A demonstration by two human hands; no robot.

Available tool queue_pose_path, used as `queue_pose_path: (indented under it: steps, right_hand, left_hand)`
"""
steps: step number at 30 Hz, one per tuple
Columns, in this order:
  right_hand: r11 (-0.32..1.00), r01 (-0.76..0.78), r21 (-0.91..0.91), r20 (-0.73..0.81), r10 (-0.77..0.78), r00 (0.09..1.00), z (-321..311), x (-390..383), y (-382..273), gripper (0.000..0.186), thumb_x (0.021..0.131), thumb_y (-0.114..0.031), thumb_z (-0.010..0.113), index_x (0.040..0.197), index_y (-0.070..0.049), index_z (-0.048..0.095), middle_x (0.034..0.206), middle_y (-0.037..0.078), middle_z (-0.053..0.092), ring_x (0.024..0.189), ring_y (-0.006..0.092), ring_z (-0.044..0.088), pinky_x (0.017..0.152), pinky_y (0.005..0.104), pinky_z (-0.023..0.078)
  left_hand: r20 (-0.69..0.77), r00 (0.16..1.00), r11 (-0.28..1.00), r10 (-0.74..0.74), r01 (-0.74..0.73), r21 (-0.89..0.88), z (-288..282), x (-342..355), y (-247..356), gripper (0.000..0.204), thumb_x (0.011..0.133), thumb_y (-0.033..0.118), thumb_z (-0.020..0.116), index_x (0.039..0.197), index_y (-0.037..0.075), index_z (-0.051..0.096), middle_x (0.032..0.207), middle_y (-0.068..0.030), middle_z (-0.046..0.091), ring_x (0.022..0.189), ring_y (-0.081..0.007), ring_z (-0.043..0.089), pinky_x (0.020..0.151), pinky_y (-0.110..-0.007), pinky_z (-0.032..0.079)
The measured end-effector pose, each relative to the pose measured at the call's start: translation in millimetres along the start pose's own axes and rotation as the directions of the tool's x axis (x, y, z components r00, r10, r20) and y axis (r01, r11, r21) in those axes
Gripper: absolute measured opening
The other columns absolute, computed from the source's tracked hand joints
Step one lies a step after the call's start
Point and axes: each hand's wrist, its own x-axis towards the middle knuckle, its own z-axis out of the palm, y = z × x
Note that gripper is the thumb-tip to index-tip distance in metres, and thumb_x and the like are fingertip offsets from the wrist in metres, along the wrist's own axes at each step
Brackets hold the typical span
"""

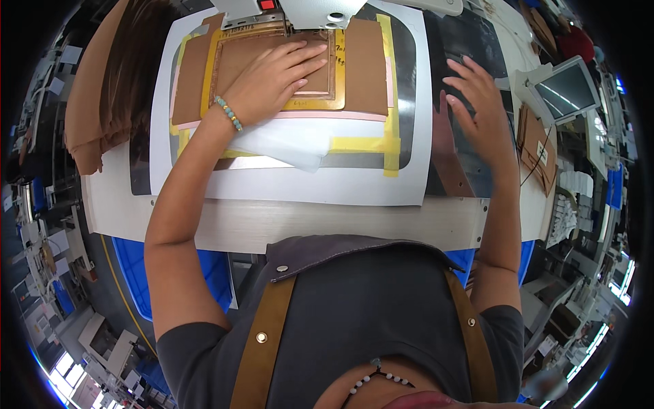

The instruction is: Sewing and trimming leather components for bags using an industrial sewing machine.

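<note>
My left hand lies flat with fingers stretched out, pressing on a brown sheet set inside a yellow template frame. That frame rests on a larger brown panel with a pink lower edge. At the top, the sewing machine head reaches down close to my fingertips; its needle area is hard to make out. My right hand hovers over the dark shiny plate at the right, its fingers apart and nothing in them. Below my left hand sits a white translucent sheet.
Brown sheets hang in a stack at the left. Yellow tape borders the work on a white board. A small screen stands at the right, beside brown pieces. Blue bins stand under the table edge.
</note>
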Motion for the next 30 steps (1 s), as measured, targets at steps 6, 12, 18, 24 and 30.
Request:
queue_pose_path:
  steps: [6,12,18,24,30]
  right_hand:
    - [0.992,0.058,0.111,0.099,-0.069,0.993,32.7,3.3,-30.2,0.023,0.098,-0.015,0.068,0.119,-0.007,0.074,0.148,0.009,0.065,0.149,0.0348,0.047,0.12,0.0501,0.037]
    - [0.99,0.042,0.136,0.158,-0.064,0.985,38.0,-2.4,-35.0,0.023,0.097,-0.014,0.069,0.118,-0.005,0.074,0.145,0.009,0.067,0.148,0.0351,0.048,0.12,0.0507,0.037]
    - [0.97,0.148,0.19,0.125,-0.173,0.977,44.9,12.6,-51.3,0.02,0.097,-0.012,0.07,0.114,-0.004,0.075,0.141,0.01,0.069,0.146,0.0338,0.051,0.118,0.0497,0.04]
    - [0.934,0.255,0.251,0.114,-0.29,0.95,60.9,47.6,-76.5,0.021,0.096,-0.004,0.066,0.116,-0.004,0.073,0.144,0.009,0.067,0.145,0.0318,0.052,0.117,0.047,0.043]
    - [0.914,0.351,0.202,0.067,-0.37,0.926,96.6,58.2,-106.0,0.028,0.086,0.0,0.067,0.113,-0.006,0.068,0.141,0.007,0.067,0.125,0.0281,0.062,0.1,0.0409,0.05]
  left_hand:
    - [0.074,0.993,0.989,-0.096,0.103,-0.107,-6.0,6.0,2.9,0.05,0.106,0.015,0.059,0.156,0.016,0.056,0.164,-0.0012,0.051,0.148,-0.032,0.046,0.125,-0.047,0.038]
    - [0.047,0.999,0.998,-0.009,0.012,-0.058,-5.8,-0.8,-15.3,0.047,0.107,0.023,0.059,0.154,0.018,0.059,0.162,0.0012,0.053,0.148,-0.0317,0.046,0.127,-0.046,0.037]
    - [0.032,0.999,1.0,-0.01,0.011,-0.029,-0.4,4.0,-12.9,0.048,0.107,0.026,0.059,0.155,0.02,0.058,0.161,-0.0002,0.053,0.146,-0.0311,0.047,0.126,-0.046,0.037]
    - [0.068,0.997,0.999,-0.029,0.031,-0.026,-2.0,6.8,-6.6,0.047,0.107,0.023,0.059,0.154,0.019,0.059,0.16,-0.0039,0.053,0.145,-0.031,0.047,0.124,-0.046,0.038]
    - [0.027,0.999,0.982,0.04,-0.034,-0.188,-6.6,4.6,-19.8,0.045,0.104,0.021,0.065,0.149,0.016,0.064,0.161,-0.0053,0.053,0.148,-0.0338,0.047,0.126,-0.047,0.036]
